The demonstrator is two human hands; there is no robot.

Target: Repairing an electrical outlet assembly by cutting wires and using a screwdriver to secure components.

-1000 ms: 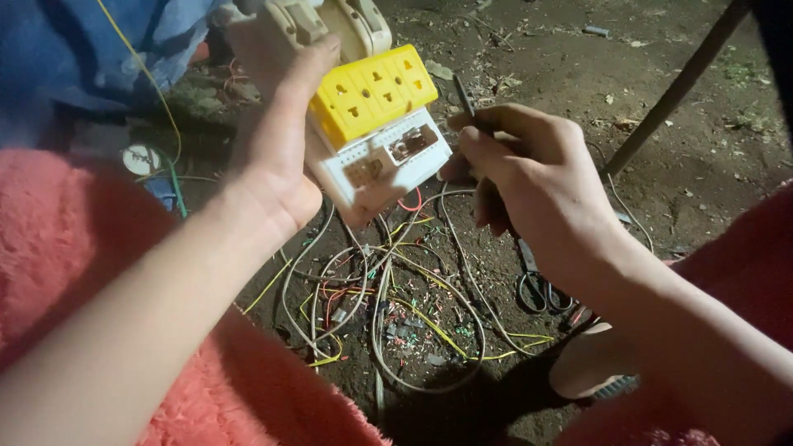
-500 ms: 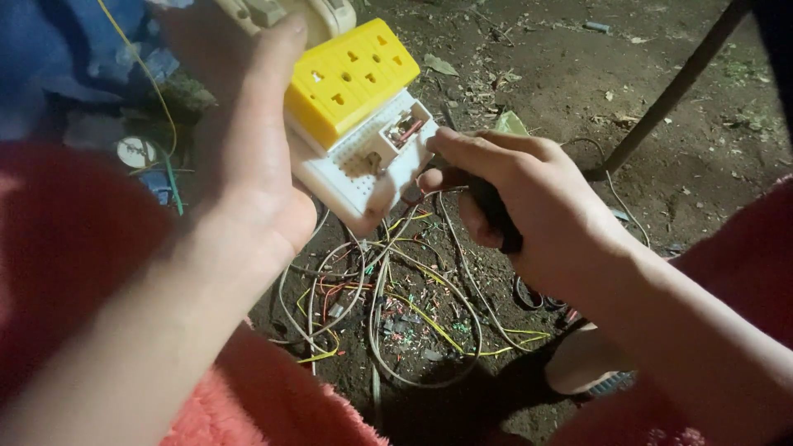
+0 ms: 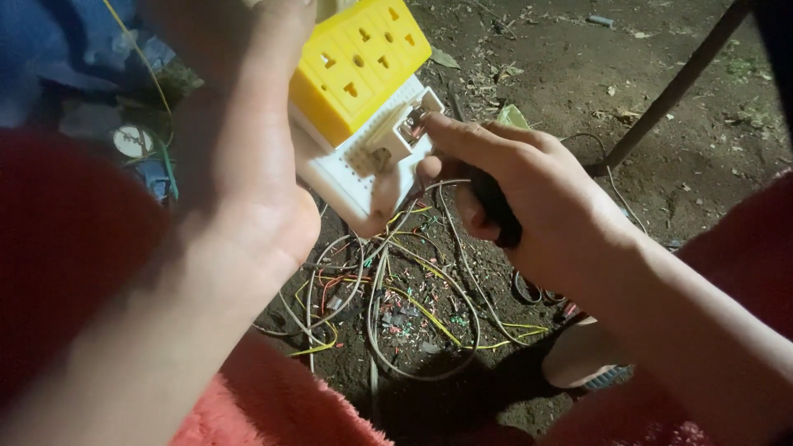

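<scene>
- Two bare hands meet over dirt ground [image 3: 578,74], both closed on something.
- Left hand [image 3: 248,157] wraps from the left around a yellow-and-white socket block [image 3: 363,91], fingers hidden behind it, thumb tip pressed under its white lower edge.
- Right hand [image 3: 529,198] is curled tight around a dark tool handle [image 3: 496,215], index finger stretched to the block's opened white end; the tool's tip is hidden.
- Below the hands lies a tangle of wires [image 3: 396,297], yellow, white and red, close under the block.
- Open ground shows only toward the upper right, crossed by a slanting dark rod [image 3: 669,91]; red fabric [image 3: 74,248] closes off both lower corners.
- Compared with half a second ago, the block sits higher and further right, tilted more, and the right hand has followed it up.
</scene>
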